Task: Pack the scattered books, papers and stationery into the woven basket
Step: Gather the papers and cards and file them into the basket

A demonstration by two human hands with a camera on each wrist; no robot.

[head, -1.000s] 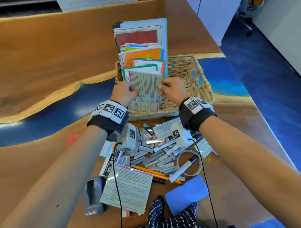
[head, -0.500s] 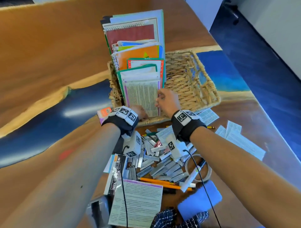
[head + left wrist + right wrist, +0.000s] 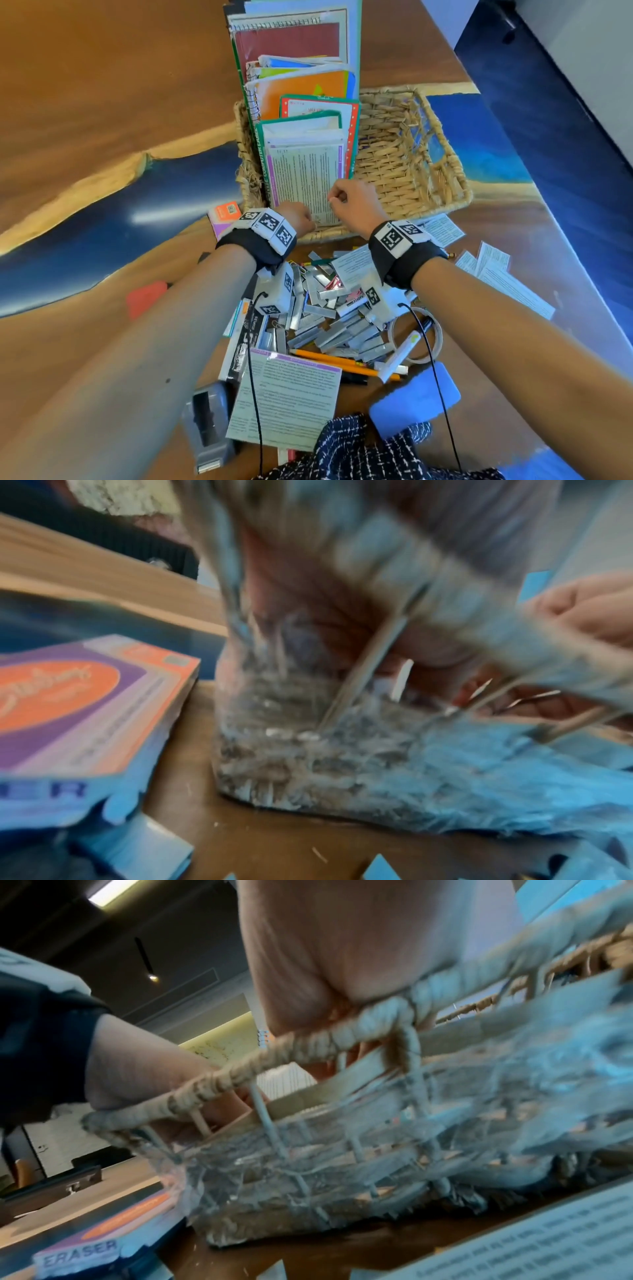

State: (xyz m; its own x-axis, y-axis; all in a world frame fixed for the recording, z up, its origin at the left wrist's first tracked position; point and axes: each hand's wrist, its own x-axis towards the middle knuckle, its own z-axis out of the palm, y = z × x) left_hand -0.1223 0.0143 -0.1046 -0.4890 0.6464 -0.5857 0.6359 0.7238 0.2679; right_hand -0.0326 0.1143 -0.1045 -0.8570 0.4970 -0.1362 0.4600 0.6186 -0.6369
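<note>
The woven basket [image 3: 455,164] stands on the wooden table, with books and notebooks [image 3: 301,89] upright in its left half. In front of them stands a stack of printed papers [image 3: 301,178], lowered behind the near rim. My left hand [image 3: 303,219] is at the stack's lower left corner with its fingers down inside the basket. My right hand [image 3: 337,198] pinches the stack's lower right edge with curled fingers. In the right wrist view the basket rim [image 3: 308,1042] crosses just below my right hand. The left wrist view is blurred.
Nearer than the basket lie a heap of staple strips [image 3: 329,325], orange pencils [image 3: 342,365], a tape roll [image 3: 418,339], a white marker [image 3: 400,356], a blue pad [image 3: 414,401], a printed sheet [image 3: 284,401] and a grey stapler [image 3: 205,421]. An eraser box [image 3: 226,212] sits left of the basket; loose slips [image 3: 503,281] lie right.
Both hands have sunk with the printed papers, from above the near rim down into the basket. The stack now stands lower against the books.
</note>
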